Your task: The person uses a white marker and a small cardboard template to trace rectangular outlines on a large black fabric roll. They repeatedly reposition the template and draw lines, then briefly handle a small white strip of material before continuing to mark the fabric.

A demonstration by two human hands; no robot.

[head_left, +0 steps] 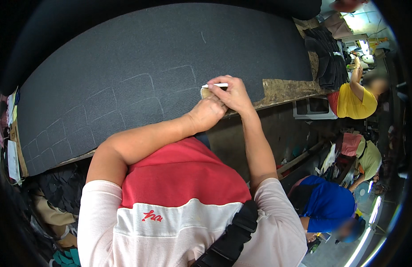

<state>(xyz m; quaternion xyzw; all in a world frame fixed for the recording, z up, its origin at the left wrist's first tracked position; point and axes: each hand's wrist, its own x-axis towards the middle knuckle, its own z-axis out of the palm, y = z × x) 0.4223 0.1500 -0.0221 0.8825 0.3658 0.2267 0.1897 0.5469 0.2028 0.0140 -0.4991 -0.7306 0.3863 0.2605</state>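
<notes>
And there my right hand pinched the marker, long axis nine to three, tip at nine o'clock by the template, which lay on the cloth at eight from that grip, my nearer left hand over it, finger grip too hidden to tell.

Pale outlines pattern the dark grey cloth.
</notes>
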